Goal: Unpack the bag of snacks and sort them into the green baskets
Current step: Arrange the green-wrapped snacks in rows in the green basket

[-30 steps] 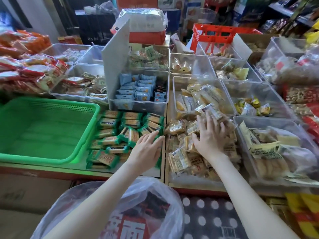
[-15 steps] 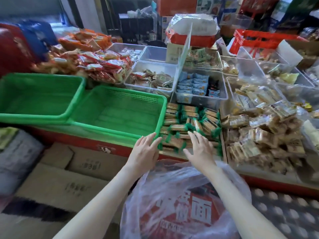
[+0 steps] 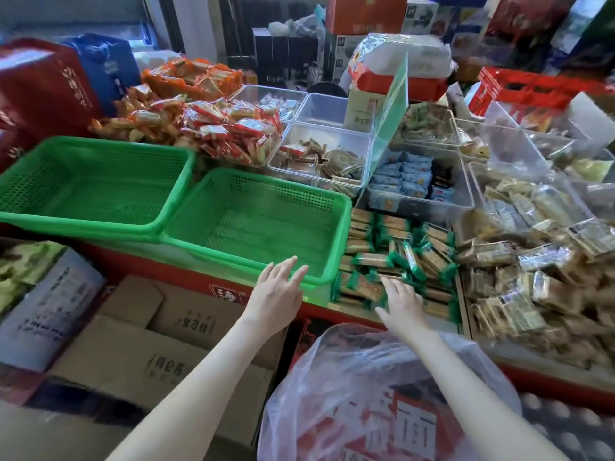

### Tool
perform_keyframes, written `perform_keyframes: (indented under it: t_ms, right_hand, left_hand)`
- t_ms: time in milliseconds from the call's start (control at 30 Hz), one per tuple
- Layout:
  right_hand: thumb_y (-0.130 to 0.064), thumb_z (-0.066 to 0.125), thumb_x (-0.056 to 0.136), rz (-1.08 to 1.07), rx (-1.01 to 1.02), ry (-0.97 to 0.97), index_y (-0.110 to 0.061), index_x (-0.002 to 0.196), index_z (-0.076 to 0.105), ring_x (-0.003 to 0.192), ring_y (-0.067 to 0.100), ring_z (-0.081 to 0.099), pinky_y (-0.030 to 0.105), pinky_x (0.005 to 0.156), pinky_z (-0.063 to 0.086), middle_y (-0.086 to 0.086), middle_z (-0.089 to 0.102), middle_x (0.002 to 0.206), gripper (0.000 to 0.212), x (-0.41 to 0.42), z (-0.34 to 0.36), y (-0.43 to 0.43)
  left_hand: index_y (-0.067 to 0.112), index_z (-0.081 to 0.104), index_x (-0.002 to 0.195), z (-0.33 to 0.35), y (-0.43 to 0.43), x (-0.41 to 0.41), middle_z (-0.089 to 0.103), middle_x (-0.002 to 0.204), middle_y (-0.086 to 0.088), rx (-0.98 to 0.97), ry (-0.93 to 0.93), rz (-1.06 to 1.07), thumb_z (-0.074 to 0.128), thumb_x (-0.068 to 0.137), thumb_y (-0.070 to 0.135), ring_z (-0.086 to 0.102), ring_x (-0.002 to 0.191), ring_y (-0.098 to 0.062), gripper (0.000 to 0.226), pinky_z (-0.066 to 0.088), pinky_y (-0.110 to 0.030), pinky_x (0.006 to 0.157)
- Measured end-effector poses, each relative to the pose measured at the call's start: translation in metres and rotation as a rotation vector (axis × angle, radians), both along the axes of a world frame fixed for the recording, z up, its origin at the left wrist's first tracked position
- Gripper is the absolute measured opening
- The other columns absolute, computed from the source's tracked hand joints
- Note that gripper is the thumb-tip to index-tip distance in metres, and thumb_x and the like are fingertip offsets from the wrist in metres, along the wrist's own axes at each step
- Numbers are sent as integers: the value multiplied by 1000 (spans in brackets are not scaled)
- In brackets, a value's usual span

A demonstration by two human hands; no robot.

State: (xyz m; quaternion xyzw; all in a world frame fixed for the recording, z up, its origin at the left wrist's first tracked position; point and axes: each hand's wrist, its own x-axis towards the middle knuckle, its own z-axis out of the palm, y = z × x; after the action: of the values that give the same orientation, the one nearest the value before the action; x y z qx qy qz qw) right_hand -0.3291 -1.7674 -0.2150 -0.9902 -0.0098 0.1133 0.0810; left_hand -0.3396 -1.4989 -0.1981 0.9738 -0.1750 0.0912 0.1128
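Head view shows the left hand (image 3: 278, 294) with its fingers (image 3: 289, 266) straight and spread a little. They hold nothing. The tips hang just over the near rim of a green basket (image 3: 259, 227), which opens out right in front of them. Its long side runs left to right across the fingers. A second green basket (image 3: 93, 191) sits beside it, further off to the left of these fingers. Nothing shows inside either one.

The right hand (image 3: 404, 302) has its fingers (image 3: 391, 284) mostly straight too, with the thumb stuck out. They lie on top of a pile of green-wrapped packs (image 3: 409, 251). No pack looks held.

The clear plastic bag (image 3: 332, 377) is not in front of any fingers. It sits back behind both hands, close to the person and under the right arm. Red packs (image 3: 409, 427) show through it. I think the right hand is nearer to its mouth and must pull back and down to reach in.
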Motion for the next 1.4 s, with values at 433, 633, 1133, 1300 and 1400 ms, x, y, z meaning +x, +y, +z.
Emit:
perform_keyframes:
  t_ms: [433,633,1133,1300,1400]
  right_hand:
    - [-57,57,86,96,-200,150,-10,152,3,143,30,13,43,116,12,11,12,156,97,87,-46,-15]
    - [-45,63,82,164,-122,72,-13,133,37,118,25,39,33,98,34,6,42,128,66,91,-52,-18]
    - [-34,68,84,17,33,-91,-9,134,43,112,25,42,31,95,34,7,52,124,61,61,-48,-21]
    - [-27,75,82,-67,324,-274,0,137,43,118,29,41,35,101,32,14,52,126,70,36,-2,2]
    - [-28,77,79,-33,400,-340,1,135,46,119,31,41,36,101,33,15,53,125,70,31,26,37]
  left_hand:
    - [14,24,153,-43,-56,65,19,158,-17,94,108,-39,43,99,27,20,146,-29,59,3,-44,119]
    - [9,57,131,-56,-74,74,53,135,-24,130,154,-129,63,83,28,55,122,-36,52,36,-55,105]
    - [9,63,122,-40,-62,51,51,136,-25,-199,173,6,61,82,13,52,122,-42,40,35,-55,105]
    - [13,57,129,-5,-62,44,60,127,-4,-564,354,137,56,97,27,54,117,-16,36,40,-26,101]
    - [18,60,120,19,-60,41,67,115,4,-757,528,167,57,96,33,59,101,-4,29,43,-10,84]
